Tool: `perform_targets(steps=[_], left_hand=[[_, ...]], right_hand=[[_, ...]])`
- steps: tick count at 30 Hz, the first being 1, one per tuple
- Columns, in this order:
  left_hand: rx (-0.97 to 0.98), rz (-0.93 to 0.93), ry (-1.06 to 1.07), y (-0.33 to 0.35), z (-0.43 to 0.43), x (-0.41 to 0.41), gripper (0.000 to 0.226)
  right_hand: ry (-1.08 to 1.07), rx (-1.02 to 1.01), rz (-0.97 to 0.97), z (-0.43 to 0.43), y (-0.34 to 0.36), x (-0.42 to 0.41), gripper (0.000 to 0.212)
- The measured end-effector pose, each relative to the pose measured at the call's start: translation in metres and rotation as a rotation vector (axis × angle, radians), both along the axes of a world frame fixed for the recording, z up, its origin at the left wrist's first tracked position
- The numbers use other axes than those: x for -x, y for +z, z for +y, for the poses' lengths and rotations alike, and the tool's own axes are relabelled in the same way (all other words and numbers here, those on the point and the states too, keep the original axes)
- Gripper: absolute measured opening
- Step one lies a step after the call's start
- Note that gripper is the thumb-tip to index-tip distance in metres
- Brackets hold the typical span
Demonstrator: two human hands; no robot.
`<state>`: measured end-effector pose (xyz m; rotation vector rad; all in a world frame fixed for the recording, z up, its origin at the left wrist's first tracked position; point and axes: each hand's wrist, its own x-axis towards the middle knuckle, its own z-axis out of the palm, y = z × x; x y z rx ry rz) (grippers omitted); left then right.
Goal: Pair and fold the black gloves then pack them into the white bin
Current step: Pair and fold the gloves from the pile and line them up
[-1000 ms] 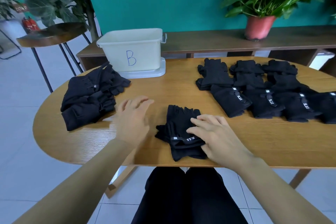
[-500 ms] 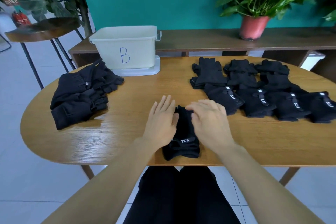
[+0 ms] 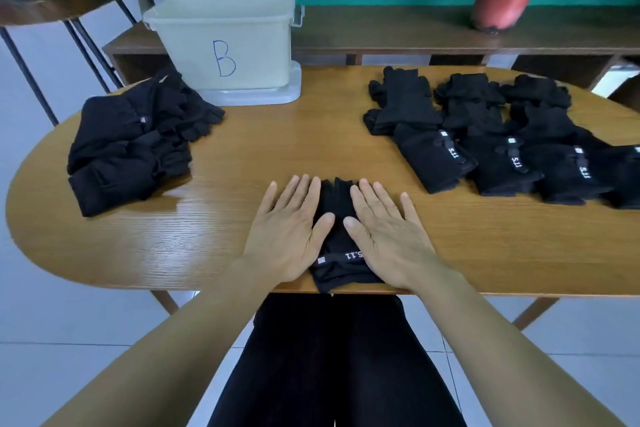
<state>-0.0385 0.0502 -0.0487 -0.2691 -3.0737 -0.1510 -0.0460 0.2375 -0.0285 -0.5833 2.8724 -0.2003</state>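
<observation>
Black glove pair [image 3: 341, 239] lies at the table [image 3: 242, 156] near edge; my left hand [image 3: 289, 229] and right hand [image 3: 384, 229] press it flat, fingers straight, gripping nothing.

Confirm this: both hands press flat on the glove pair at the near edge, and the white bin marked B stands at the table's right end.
One error: the head view shows the white bin marked B toward the far left of the table, not its right end. The left hand and right hand press flat on the glove pair at the near edge.
</observation>
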Motion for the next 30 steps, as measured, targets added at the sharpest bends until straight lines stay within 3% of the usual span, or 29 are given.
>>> perform_targets(steps=[6,9,11,13,15,18,24,30], left_hand=[[0.043,-0.002,0.039,0.004,-0.016,-0.003,0.087],[0.032,0.134,0.06,0.008,-0.018,-0.01,0.08],[-0.077,0.242,0.072,0.014,-0.02,-0.021,0.076],[-0.213,0.314,0.0,0.022,-0.018,-0.037,0.071],[-0.276,0.334,-0.146,0.026,-0.013,-0.055,0.067],[-0.219,0.313,-0.283,0.018,-0.006,-0.072,0.068],[-0.205,0.349,-0.228,0.011,-0.006,-0.056,0.058],[-0.226,0.304,-0.185,0.016,-0.007,-0.034,0.058]], right_hand=[[0.006,-0.033,0.03,0.014,-0.003,0.005,0.062],[-0.015,0.265,0.07,0.021,-0.002,-0.001,0.068],[-0.015,0.47,0.17,0.029,0.002,-0.009,0.07],[0.028,0.536,0.242,0.036,0.009,-0.02,0.069],[0.091,0.532,0.264,0.039,0.013,-0.031,0.068],[0.188,0.423,0.298,0.036,0.008,-0.044,0.07],[0.13,0.321,0.353,0.021,0.0,-0.038,0.055],[0.075,0.299,0.274,0.01,0.013,-0.023,0.041]])
